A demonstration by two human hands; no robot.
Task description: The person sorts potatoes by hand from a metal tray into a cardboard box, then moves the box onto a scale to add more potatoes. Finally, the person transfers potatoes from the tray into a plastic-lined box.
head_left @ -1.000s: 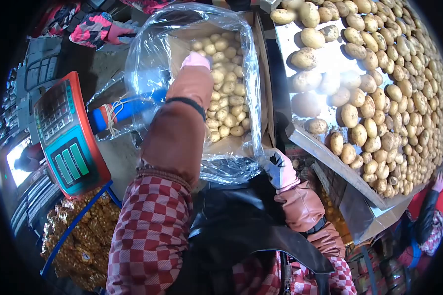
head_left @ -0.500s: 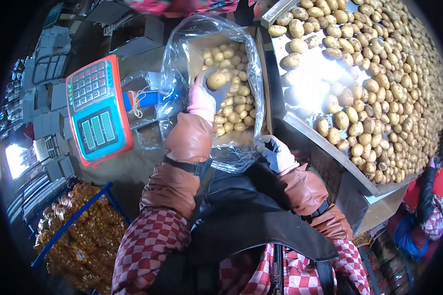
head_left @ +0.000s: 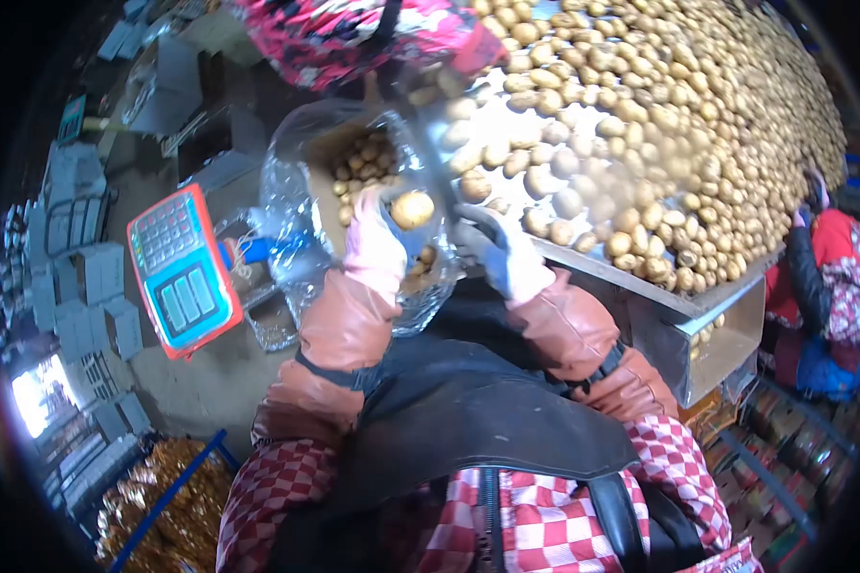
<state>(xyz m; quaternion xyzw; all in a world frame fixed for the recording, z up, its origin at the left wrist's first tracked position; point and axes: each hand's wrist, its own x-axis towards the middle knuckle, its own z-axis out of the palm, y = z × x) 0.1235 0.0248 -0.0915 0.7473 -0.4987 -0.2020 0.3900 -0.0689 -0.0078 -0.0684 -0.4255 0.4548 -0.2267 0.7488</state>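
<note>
My left hand (head_left: 377, 239), in a pale pink and grey glove, is closed around a large potato (head_left: 413, 209). It is above a cardboard box (head_left: 330, 158) lined with a clear plastic bag (head_left: 291, 158). Smaller potatoes (head_left: 368, 158) lie inside the box, partly hidden by my hand and the plastic. My right hand (head_left: 502, 256), gloved too, is between the box and the sorting table's edge, its fingers bent but apart. Nothing shows in its grasp.
A sloping table (head_left: 631, 275) heaped with potatoes stands right. An orange-framed scale display (head_left: 186, 272) is left of the box. Someone in a pink patterned garment (head_left: 334, 38) is close ahead; another person (head_left: 831, 277) works at far right. Filled sacks (head_left: 167, 501) lie lower left.
My view has shifted, so the box now appears farther left. My left hand still holds the potato over the box. My right hand has moved up from the box's near corner towards the table edge.
</note>
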